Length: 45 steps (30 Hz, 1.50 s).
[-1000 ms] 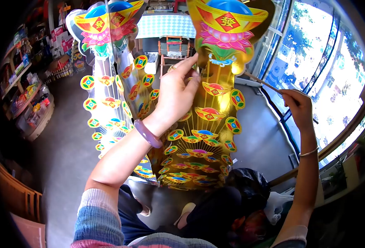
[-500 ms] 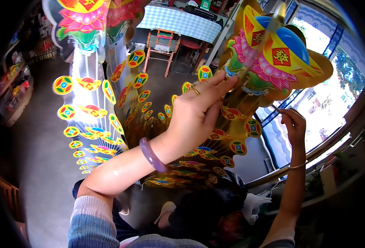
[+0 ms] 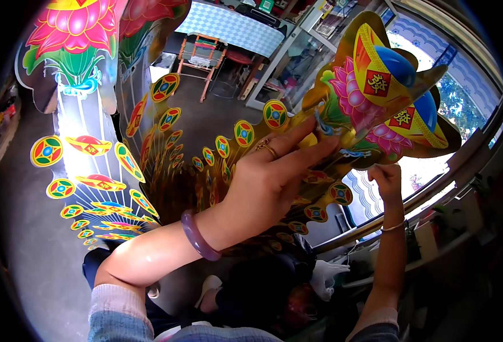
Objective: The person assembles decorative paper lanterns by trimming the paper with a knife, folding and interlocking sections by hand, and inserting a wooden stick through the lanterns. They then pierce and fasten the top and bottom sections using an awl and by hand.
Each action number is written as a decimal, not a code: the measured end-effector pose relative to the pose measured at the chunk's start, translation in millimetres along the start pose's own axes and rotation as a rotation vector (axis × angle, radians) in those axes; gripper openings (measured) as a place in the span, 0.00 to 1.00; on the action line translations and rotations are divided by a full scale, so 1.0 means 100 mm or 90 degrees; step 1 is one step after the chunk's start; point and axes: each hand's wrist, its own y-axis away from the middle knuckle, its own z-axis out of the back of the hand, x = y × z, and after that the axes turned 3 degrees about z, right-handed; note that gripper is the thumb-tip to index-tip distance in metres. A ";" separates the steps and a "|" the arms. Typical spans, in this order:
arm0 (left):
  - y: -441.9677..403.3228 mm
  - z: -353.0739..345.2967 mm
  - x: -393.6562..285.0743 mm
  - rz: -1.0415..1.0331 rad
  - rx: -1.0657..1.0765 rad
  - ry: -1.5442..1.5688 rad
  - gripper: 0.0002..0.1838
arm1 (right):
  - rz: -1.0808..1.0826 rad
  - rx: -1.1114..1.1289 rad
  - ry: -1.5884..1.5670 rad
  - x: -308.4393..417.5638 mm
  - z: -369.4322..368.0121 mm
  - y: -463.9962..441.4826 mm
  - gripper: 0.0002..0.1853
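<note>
Gold panel point(image 3: 361, 101): right of the silver-faced panel point(image 3: 86, 117), tilted, its top fanned into two printed lobes, each with a lotus and a boat-shaped ingot
Left hand point(image 3: 266, 179): I see it right of the silver-faced panel, index and middle fingers stretched out along the gold panel near the lotus base; I cannot tell whether the thumb pinches from beneath
Right hand point(image 3: 388, 181): farther right of the silver-faced panel, just beside the gold panel's lower edge, fingers curled in narrow; I cannot tell whether they hold anything
Handling: I judge the gold panel light, springy and fairly stiff, like foil-faced card; slick to touch, easily creased along its thin edges
Hold: I would choose the neck under the lotus, with flat fingers, sparing the coin-shaped tabs point(image 3: 341, 193), which look easy to bend
Finish: mirror-glossy gold, scalloped outline, bright red, pink, blue and yellow print
Bangle point(image 3: 197, 238): smooth, rounded, purple, around the left wrist
</note>
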 end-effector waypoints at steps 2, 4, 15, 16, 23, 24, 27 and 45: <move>0.00 -0.01 0.01 0.016 0.017 0.042 0.26 | 0.054 -0.036 0.048 -0.03 0.00 -0.04 0.07; -0.01 0.02 -0.01 0.027 0.022 0.034 0.26 | 0.104 -0.071 0.093 -0.10 0.01 -0.08 0.05; -0.07 0.04 0.05 0.043 0.008 0.047 0.29 | 0.294 -0.203 0.140 0.26 -0.53 -0.44 0.06; -0.08 0.03 0.05 0.090 -0.004 0.099 0.28 | 0.275 -0.173 0.174 0.21 -0.49 -0.42 0.06; -0.06 0.11 0.02 0.257 0.020 0.127 0.29 | 0.304 -0.198 0.242 -0.27 -0.35 -0.26 0.09; -0.06 0.08 0.00 0.256 0.018 0.112 0.28 | 0.335 -0.212 0.233 -0.25 -0.37 -0.29 0.09; -0.04 0.12 -0.01 0.270 0.001 0.155 0.26 | 0.372 -0.241 0.264 -0.13 -0.32 -0.31 0.08; -0.06 0.00 -0.15 0.281 -0.023 0.092 0.27 | 0.385 -0.386 0.227 -0.33 -0.38 -0.16 0.05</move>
